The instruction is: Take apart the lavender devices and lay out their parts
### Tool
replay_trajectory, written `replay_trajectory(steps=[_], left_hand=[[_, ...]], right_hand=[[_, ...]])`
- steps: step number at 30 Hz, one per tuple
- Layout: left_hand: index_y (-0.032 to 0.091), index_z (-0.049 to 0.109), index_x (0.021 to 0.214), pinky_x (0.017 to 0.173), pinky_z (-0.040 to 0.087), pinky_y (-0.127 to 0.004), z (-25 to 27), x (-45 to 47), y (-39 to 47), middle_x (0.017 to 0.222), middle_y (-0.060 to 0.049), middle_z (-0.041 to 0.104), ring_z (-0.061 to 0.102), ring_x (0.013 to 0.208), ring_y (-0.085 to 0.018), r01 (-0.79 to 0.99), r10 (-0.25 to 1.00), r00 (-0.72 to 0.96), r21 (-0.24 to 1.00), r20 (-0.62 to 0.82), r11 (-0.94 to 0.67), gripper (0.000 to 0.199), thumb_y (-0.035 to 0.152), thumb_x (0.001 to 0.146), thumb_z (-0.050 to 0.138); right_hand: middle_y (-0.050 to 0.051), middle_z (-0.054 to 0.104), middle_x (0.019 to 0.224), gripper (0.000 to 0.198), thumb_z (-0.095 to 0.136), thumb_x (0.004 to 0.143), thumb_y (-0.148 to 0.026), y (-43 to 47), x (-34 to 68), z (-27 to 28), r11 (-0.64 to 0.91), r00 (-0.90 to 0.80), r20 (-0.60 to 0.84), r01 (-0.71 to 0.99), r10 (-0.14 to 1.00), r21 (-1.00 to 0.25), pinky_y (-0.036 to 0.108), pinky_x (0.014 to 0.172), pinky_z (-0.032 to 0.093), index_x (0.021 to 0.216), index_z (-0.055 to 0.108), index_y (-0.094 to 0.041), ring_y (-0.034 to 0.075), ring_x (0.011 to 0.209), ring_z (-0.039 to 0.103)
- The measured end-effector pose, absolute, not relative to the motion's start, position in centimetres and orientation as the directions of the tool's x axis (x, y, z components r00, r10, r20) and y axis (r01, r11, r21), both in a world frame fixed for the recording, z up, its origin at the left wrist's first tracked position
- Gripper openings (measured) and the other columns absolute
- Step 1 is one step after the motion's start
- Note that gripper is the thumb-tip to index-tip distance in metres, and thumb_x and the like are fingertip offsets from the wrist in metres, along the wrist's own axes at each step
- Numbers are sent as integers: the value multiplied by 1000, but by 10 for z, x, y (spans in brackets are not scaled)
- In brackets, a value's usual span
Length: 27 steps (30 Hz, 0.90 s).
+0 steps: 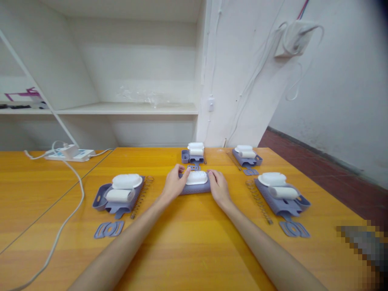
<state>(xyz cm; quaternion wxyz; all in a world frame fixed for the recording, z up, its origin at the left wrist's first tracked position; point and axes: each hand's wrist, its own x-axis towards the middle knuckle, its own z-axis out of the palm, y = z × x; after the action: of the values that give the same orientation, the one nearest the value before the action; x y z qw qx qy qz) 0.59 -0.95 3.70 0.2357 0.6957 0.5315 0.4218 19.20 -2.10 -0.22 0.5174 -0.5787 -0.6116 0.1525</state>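
Note:
A grey-purple plastic case (195,189) lies on the table in front of me, with a white oval studded piece (196,178) on its top. My left hand (176,182) grips the case's left end, its thumb reaching to the edge of the white piece. At the right end, my right hand (219,187) is closed around the case, fingertips partly hidden. Just behind stands a similar set of parts: a white oval piece (196,146), a white roll (196,152) and a small grey-purple cup (185,156).
Similar part sets with a white roll (120,196), coil spring (142,198) and flat slotted plate (109,229) lie left; others include a case (277,204) and spring (260,202) at right. A power strip (71,153) and white cable (71,206) cross the left side.

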Motion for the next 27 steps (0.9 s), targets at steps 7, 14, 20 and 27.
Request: replay_trajectory(steps=[7, 14, 20, 27], left_hand=[[19, 53, 73, 71, 42, -28, 27, 12, -2, 75, -4, 61, 56, 74, -16, 407, 911, -171, 868, 376, -283, 44, 52, 90, 30], [17, 56, 71, 71, 40, -26, 16, 4, -1, 72, -2, 60, 55, 73, -16, 315, 887, -160, 874, 433, -370, 44, 48, 91, 32], [18, 57, 70, 70, 39, -26, 14, 1, 1, 72, -2, 61, 56, 72, -16, 348, 870, -246, 877, 426, -331, 40, 44, 91, 34], [18, 55, 67, 64, 38, -24, 15, 1, 0, 66, 0, 60, 55, 67, -14, 388, 864, -282, 873, 418, -296, 37, 41, 90, 38]], right_hand=[[10, 65, 99, 36, 38, 90, -39, -21, 192, -3, 268, 217, 447, 554, 868, -788, 37, 89, 41, 97, 65, -16, 22, 96, 56], [11, 61, 118, 45, 41, 88, -44, -21, 192, -5, 211, 201, 345, 489, 917, -846, 38, 100, 37, 113, 62, -14, 23, 112, 55], [9, 57, 126, 48, 42, 86, -44, -25, 190, -2, 208, 140, 319, 510, 937, -835, 42, 106, 32, 121, 58, -16, 24, 120, 48], [7, 61, 120, 46, 38, 87, -46, -20, 195, -1, 224, 164, 329, 457, 930, -861, 37, 102, 36, 115, 61, -17, 22, 114, 53]])
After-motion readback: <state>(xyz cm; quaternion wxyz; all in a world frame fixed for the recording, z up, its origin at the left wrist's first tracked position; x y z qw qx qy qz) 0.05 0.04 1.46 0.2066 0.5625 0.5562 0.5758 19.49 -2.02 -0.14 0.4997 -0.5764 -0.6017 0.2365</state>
